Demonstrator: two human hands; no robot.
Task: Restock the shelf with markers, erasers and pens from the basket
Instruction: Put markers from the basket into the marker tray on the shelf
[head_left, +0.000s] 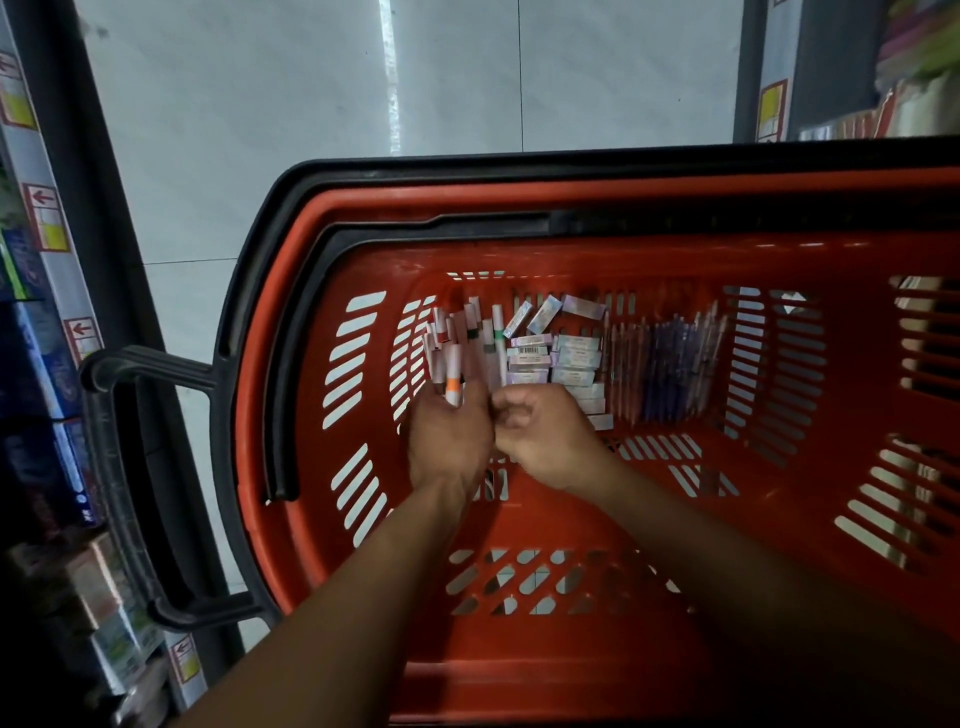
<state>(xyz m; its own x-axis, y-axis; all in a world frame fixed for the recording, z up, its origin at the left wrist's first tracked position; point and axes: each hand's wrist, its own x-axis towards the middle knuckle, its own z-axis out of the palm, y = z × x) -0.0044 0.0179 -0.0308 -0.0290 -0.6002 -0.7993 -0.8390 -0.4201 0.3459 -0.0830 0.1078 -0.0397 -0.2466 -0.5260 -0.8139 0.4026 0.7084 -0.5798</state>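
Our left hand (449, 436) grips an orange-banded marker (453, 378) over the markers (467, 338) at the red basket's (519, 249) left, our right hand (540, 434) curls empty beside it, near boxed erasers (561, 358), pens (670, 369) further right.

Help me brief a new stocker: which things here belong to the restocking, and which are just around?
Job:
red basket
markers
eraser boxes
pens
left hand, holding an orange-banded marker
right hand

Around:
black pull handle
floor tiles
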